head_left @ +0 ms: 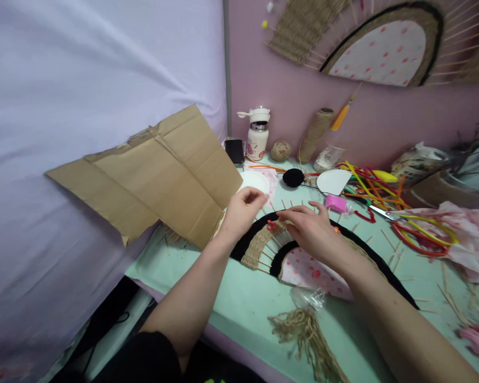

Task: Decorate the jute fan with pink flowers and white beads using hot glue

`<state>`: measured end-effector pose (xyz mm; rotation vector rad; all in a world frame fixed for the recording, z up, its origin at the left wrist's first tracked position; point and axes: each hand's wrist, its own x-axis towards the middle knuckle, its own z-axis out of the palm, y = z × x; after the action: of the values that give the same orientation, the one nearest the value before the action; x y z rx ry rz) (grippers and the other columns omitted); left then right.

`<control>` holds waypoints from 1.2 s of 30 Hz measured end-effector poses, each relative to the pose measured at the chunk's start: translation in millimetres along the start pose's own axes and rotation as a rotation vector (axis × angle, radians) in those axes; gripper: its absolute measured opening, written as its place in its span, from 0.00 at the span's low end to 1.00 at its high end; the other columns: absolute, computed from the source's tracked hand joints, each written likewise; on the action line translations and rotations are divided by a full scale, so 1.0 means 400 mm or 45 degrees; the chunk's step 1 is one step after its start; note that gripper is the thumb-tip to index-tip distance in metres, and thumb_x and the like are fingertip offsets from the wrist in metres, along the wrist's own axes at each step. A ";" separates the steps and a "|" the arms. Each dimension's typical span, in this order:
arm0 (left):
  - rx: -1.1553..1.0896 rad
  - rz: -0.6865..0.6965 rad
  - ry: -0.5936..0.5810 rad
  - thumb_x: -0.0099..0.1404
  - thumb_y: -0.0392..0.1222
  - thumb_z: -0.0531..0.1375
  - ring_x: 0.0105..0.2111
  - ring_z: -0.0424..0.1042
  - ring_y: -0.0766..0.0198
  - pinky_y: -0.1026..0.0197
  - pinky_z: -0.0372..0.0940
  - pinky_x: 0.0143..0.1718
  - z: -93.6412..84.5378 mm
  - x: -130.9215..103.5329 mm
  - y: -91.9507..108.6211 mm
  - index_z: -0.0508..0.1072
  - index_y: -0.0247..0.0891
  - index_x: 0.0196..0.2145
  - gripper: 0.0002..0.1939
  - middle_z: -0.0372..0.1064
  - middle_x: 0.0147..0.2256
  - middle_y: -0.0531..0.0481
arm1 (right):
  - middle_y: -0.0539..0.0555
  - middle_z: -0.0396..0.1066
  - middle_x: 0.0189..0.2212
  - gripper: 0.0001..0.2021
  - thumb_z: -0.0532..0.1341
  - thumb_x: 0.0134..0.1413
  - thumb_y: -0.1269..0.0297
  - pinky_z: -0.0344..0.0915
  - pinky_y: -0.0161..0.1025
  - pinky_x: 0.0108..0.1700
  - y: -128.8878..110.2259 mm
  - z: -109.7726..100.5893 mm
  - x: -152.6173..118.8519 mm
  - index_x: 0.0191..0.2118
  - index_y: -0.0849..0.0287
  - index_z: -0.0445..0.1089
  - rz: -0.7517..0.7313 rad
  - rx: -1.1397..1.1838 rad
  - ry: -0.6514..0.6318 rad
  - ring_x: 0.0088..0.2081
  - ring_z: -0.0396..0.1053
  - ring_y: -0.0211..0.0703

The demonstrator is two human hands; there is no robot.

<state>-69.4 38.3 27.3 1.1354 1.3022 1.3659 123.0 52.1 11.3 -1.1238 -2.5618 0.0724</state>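
Observation:
A half-round weaving point(259, 247) of thin wooden sticks lies on the table, with black yarn bands, a jute band and a spotted pink fabric centre point(315, 268). My left hand point(245, 210) is above its far left edge, thumb and fingertips pinched together; anything between them is too small to make out. Over the top of the arch, my right hand point(313, 229) has its fingers stretched out and apart, with no held thing visible. Small red beads point(271, 225) sit on the jute band beside the right fingertips. The right hand and forearm cover part of the weaving.
A folded cardboard sheet point(163, 175) leans at the left. Behind are a white bottle point(257, 141), a twine ball point(281, 151) and a black yarn ball point(293, 178). Scissors point(419, 234) lie at the right. A jute tassel point(303, 335) is in front.

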 end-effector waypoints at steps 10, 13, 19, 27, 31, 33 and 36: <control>1.306 0.222 -0.488 0.60 0.43 0.63 0.42 0.68 0.53 0.53 0.61 0.45 0.003 -0.014 -0.026 0.79 0.39 0.33 0.07 0.70 0.36 0.44 | 0.57 0.76 0.47 0.24 0.51 0.50 0.83 0.54 0.55 0.56 -0.011 -0.038 -0.020 0.47 0.56 0.71 -0.004 0.059 -0.292 0.54 0.68 0.51; 1.370 0.222 -0.478 0.61 0.44 0.62 0.41 0.69 0.52 0.53 0.61 0.44 0.009 -0.013 -0.033 0.79 0.38 0.34 0.08 0.70 0.36 0.42 | 0.57 0.76 0.46 0.25 0.50 0.49 0.84 0.56 0.52 0.53 -0.027 -0.054 -0.020 0.48 0.56 0.71 0.055 0.061 -0.376 0.51 0.69 0.51; 1.457 0.251 -0.465 0.61 0.46 0.62 0.42 0.68 0.52 0.54 0.61 0.43 0.025 -0.019 -0.046 0.80 0.38 0.35 0.11 0.70 0.37 0.41 | 0.57 0.76 0.43 0.25 0.50 0.48 0.84 0.56 0.52 0.54 -0.029 -0.043 -0.018 0.47 0.56 0.71 0.082 0.083 -0.388 0.48 0.71 0.50; 1.552 0.286 -0.471 0.64 0.42 0.59 0.42 0.68 0.54 0.55 0.61 0.44 0.030 -0.023 -0.046 0.79 0.37 0.36 0.10 0.69 0.37 0.42 | 0.56 0.76 0.45 0.24 0.51 0.47 0.84 0.51 0.56 0.59 -0.030 -0.032 -0.015 0.48 0.57 0.70 0.052 0.153 -0.395 0.51 0.70 0.51; 1.597 0.284 -0.470 0.64 0.42 0.58 0.42 0.68 0.55 0.56 0.61 0.44 0.029 -0.022 -0.049 0.79 0.38 0.37 0.10 0.70 0.38 0.43 | 0.59 0.74 0.48 0.22 0.51 0.52 0.82 0.47 0.57 0.61 -0.041 -0.044 -0.011 0.50 0.59 0.68 0.054 0.172 -0.482 0.52 0.69 0.50; 1.611 0.292 -0.467 0.64 0.41 0.58 0.42 0.68 0.55 0.56 0.61 0.44 0.029 -0.021 -0.052 0.79 0.38 0.37 0.10 0.70 0.38 0.44 | 0.59 0.74 0.48 0.20 0.51 0.53 0.80 0.46 0.56 0.62 -0.042 -0.044 -0.012 0.50 0.60 0.67 0.056 0.172 -0.493 0.53 0.68 0.50; 1.630 0.305 -0.464 0.65 0.41 0.57 0.43 0.68 0.55 0.56 0.61 0.44 0.029 -0.022 -0.056 0.79 0.38 0.38 0.11 0.70 0.38 0.44 | 0.59 0.74 0.48 0.17 0.52 0.56 0.77 0.45 0.57 0.62 -0.038 -0.035 -0.016 0.50 0.60 0.67 0.038 0.170 -0.466 0.53 0.68 0.51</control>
<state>-56.0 32.5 4.7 2.2900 1.7993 0.2703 121.1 35.8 25.2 -1.1893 -2.8012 0.4911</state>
